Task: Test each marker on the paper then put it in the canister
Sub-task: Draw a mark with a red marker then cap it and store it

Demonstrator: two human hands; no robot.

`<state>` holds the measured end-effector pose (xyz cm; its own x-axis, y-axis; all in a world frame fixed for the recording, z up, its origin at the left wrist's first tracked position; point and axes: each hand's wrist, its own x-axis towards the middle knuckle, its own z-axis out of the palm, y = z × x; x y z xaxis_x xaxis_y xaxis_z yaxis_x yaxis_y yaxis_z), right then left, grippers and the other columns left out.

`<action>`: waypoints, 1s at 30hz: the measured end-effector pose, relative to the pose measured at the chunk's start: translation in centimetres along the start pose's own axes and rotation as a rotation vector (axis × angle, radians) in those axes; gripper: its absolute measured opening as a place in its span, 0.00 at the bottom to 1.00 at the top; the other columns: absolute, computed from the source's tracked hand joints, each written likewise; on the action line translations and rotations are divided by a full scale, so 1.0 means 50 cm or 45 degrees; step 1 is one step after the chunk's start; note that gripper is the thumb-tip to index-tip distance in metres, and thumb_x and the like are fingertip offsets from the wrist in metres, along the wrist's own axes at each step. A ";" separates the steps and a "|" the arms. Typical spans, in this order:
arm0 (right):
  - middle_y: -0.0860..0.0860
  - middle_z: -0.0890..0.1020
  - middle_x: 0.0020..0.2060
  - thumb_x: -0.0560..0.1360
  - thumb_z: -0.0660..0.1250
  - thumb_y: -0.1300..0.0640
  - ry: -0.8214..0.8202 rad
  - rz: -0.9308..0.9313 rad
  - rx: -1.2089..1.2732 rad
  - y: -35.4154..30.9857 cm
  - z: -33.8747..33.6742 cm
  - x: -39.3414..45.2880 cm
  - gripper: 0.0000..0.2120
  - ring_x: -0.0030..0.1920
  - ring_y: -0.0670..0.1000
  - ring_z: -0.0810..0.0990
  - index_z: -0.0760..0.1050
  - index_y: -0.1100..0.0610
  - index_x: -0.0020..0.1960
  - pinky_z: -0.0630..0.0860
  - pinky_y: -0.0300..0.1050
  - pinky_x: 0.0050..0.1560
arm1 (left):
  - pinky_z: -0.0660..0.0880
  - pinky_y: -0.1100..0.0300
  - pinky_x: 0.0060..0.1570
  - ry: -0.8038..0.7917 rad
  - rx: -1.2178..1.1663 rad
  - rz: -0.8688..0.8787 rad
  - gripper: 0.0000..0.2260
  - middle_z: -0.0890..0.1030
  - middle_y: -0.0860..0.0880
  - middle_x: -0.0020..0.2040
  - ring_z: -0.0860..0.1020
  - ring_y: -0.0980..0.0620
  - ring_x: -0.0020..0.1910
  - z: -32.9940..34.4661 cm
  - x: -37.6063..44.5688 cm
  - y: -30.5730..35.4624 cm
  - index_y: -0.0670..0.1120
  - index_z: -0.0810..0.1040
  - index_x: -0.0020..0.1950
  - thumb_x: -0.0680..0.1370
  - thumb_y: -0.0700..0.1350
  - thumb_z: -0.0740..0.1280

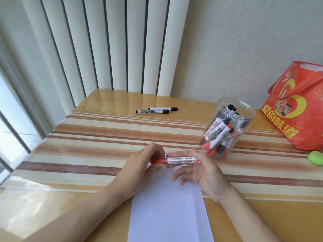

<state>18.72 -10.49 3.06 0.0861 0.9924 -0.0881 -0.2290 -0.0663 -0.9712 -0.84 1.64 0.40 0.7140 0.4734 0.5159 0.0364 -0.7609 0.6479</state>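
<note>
While the red marker (176, 160) lies level across the far end of the paper (167, 206), both hands hold it in the air just above the sheet. Its long axis runs left to right, with the red cap pointing left into the left hand (148, 165), whose fingers curl round the cap and pinch it. The right hand (201, 169) takes the white barrel near its other end between thumb and forefinger, while its remaining fingers hang loosely spread below, holding nothing. So the cap end belongs to the left hand and the barrel to the right, and the likely next move is a pull along that axis, either to take the cap off for testing or to seat it; which of the two I cannot tell, and no mark is plain on the visible part of the paper. The canister (225, 130), a clear tub already holding many markers, stands just beyond and to the right of the right hand, so that hand is the nearer for the drop. Two black markers (155, 110) lie well apart at the far side of the table (70, 154), still waiting their turn
</note>
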 end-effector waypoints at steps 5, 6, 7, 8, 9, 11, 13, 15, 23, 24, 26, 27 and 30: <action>0.57 0.87 0.46 0.77 0.71 0.60 0.111 -0.101 -0.399 0.007 -0.026 0.002 0.08 0.33 0.55 0.82 0.84 0.57 0.55 0.75 0.40 0.34 | 0.71 0.68 0.48 -0.036 0.197 -0.034 0.08 0.78 0.56 0.50 0.75 0.59 0.47 0.011 -0.001 -0.027 0.49 0.76 0.59 0.81 0.44 0.68; 0.53 0.87 0.46 0.77 0.73 0.62 0.139 -0.131 -0.503 0.006 -0.030 0.000 0.07 0.34 0.54 0.83 0.84 0.55 0.54 0.76 0.39 0.35 | 0.69 0.69 0.48 -0.044 0.253 -0.032 0.06 0.77 0.56 0.49 0.74 0.58 0.47 0.014 0.000 -0.030 0.50 0.78 0.58 0.81 0.46 0.67; 0.49 0.87 0.46 0.78 0.73 0.64 0.175 -0.180 -0.646 0.007 -0.033 -0.001 0.09 0.35 0.53 0.84 0.85 0.52 0.53 0.77 0.39 0.37 | 0.68 0.68 0.47 -0.056 0.310 -0.027 0.06 0.77 0.55 0.48 0.73 0.57 0.46 0.017 0.001 -0.032 0.50 0.79 0.56 0.82 0.48 0.65; 0.46 0.87 0.47 0.78 0.73 0.64 0.207 -0.240 -0.812 0.006 -0.034 -0.003 0.11 0.36 0.52 0.84 0.85 0.49 0.53 0.78 0.40 0.39 | 0.68 0.66 0.46 -0.072 0.371 -0.021 0.08 0.77 0.54 0.46 0.72 0.56 0.46 0.020 0.002 -0.034 0.49 0.79 0.54 0.82 0.50 0.62; 0.43 0.86 0.48 0.77 0.74 0.63 0.231 -0.305 -0.975 0.007 -0.034 -0.003 0.12 0.39 0.51 0.84 0.84 0.46 0.53 0.79 0.42 0.41 | 0.69 0.62 0.45 -0.095 0.430 -0.014 0.10 0.77 0.54 0.45 0.72 0.54 0.45 0.023 0.003 -0.035 0.49 0.79 0.53 0.83 0.52 0.60; 0.39 0.83 0.49 0.75 0.77 0.60 0.240 -0.440 -1.204 0.010 -0.027 -0.003 0.13 0.45 0.49 0.82 0.82 0.45 0.54 0.80 0.47 0.42 | 0.71 0.55 0.42 -0.138 0.493 0.003 0.14 0.77 0.54 0.44 0.73 0.51 0.44 0.026 0.002 -0.035 0.48 0.76 0.51 0.84 0.55 0.56; 0.37 0.81 0.49 0.74 0.77 0.59 0.245 -0.572 -1.318 0.011 -0.021 -0.002 0.11 0.46 0.47 0.80 0.82 0.47 0.53 0.78 0.42 0.38 | 0.71 0.53 0.40 -0.152 0.476 0.017 0.13 0.76 0.54 0.44 0.73 0.51 0.43 0.026 -0.001 -0.038 0.48 0.73 0.49 0.85 0.54 0.55; 0.39 0.80 0.46 0.74 0.77 0.60 0.261 -0.642 -1.355 0.011 -0.019 -0.001 0.10 0.42 0.45 0.78 0.83 0.48 0.51 0.72 0.34 0.36 | 0.71 0.52 0.39 -0.139 0.455 0.023 0.13 0.76 0.53 0.43 0.72 0.50 0.41 0.029 -0.003 -0.036 0.48 0.71 0.47 0.85 0.53 0.54; 0.38 0.84 0.43 0.74 0.78 0.53 0.295 -0.587 -1.294 0.006 -0.010 0.003 0.05 0.43 0.46 0.82 0.84 0.48 0.49 0.76 0.40 0.42 | 0.63 0.60 0.38 -0.091 0.500 0.051 0.09 0.76 0.53 0.42 0.72 0.52 0.40 0.031 -0.001 -0.033 0.50 0.71 0.46 0.84 0.50 0.58; 0.38 0.84 0.42 0.74 0.78 0.52 0.293 -0.571 -1.303 0.003 -0.010 0.002 0.04 0.42 0.46 0.82 0.84 0.47 0.48 0.75 0.38 0.41 | 0.63 0.60 0.38 -0.096 0.499 0.056 0.09 0.76 0.53 0.42 0.72 0.52 0.40 0.031 -0.002 -0.033 0.49 0.71 0.46 0.84 0.51 0.58; 0.39 0.83 0.40 0.75 0.77 0.49 0.282 -0.550 -1.342 -0.008 -0.006 -0.002 0.04 0.41 0.46 0.81 0.83 0.47 0.47 0.72 0.37 0.40 | 0.65 0.58 0.38 -0.117 0.485 0.058 0.12 0.76 0.54 0.43 0.72 0.52 0.40 0.031 0.000 -0.030 0.49 0.72 0.47 0.85 0.53 0.56; 0.40 0.82 0.40 0.75 0.76 0.49 0.276 -0.558 -1.363 -0.016 -0.001 -0.003 0.05 0.42 0.46 0.81 0.82 0.47 0.46 0.71 0.37 0.39 | 0.66 0.58 0.38 -0.125 0.459 0.044 0.14 0.76 0.54 0.43 0.72 0.52 0.41 0.029 0.001 -0.027 0.49 0.72 0.48 0.86 0.55 0.54; 0.44 0.79 0.48 0.76 0.75 0.59 0.260 -0.568 -1.290 -0.056 0.010 -0.008 0.09 0.40 0.50 0.78 0.80 0.47 0.49 0.73 0.41 0.38 | 0.66 0.60 0.40 -0.109 0.312 -0.042 0.18 0.74 0.57 0.44 0.71 0.56 0.42 0.024 0.004 -0.019 0.50 0.74 0.51 0.85 0.61 0.52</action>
<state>18.83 -10.65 5.90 0.1419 0.9190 0.3677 0.7475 0.1440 -0.6485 0.12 1.91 -0.79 0.7660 0.4682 0.4404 0.2215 -0.8355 0.5030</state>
